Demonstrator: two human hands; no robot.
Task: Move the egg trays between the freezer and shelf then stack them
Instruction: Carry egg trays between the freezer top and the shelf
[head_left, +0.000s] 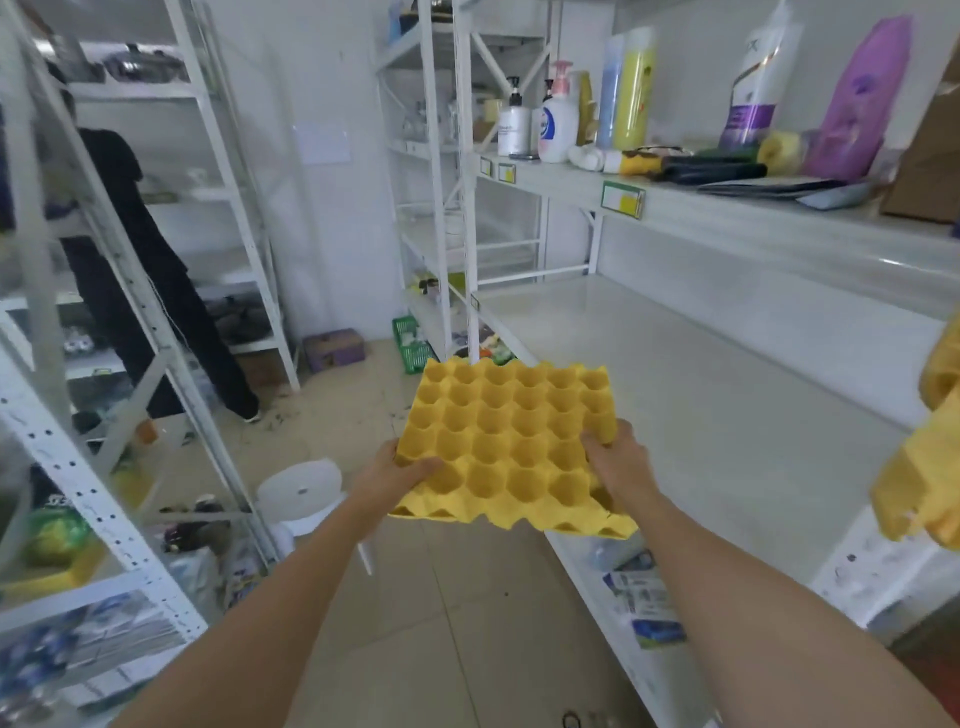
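A yellow egg tray (511, 441) with empty cups hangs level in the air over the aisle, beside the front edge of the white shelf (701, 405). My left hand (402, 475) grips its near left corner and my right hand (615, 462) grips its near right edge. More yellow egg trays (922, 467) stick into view at the right edge, above the same shelf. No freezer is in view.
The upper shelf (753, 208) carries bottles, sponges and bags. White metal racks (130, 467) line the left side. A person in dark clothes (140, 270) stands at the far left rack. A white stool (306, 493) and a green basket (413, 345) sit on the floor.
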